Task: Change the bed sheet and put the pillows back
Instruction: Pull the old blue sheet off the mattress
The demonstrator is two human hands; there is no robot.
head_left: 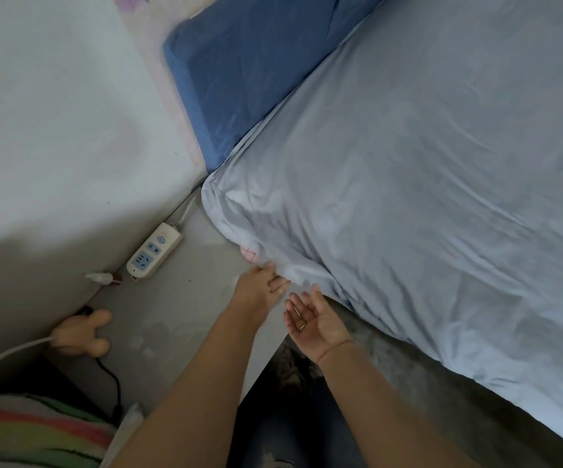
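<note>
A light blue bed sheet [425, 184] covers the mattress and hangs over its near side. At the bed's corner the sheet bunches, and a bit of pink checked fabric [250, 254] shows under it. My left hand [259, 290] pinches the sheet's hanging edge near that corner. My right hand [313, 315] is just beside it, palm up with fingers spread, touching or nearly touching the sheet's edge and holding nothing. A dark blue pillow [239, 72] lies at the head of the bed against the wall.
A grey bedside surface [189, 298] holds a white power strip [155, 249] with its cable, a small white object [99, 276] and a peach-coloured toy [81, 336]. A striped colourful cloth [33, 430] lies at the lower left. The white wall [54, 130] is on the left.
</note>
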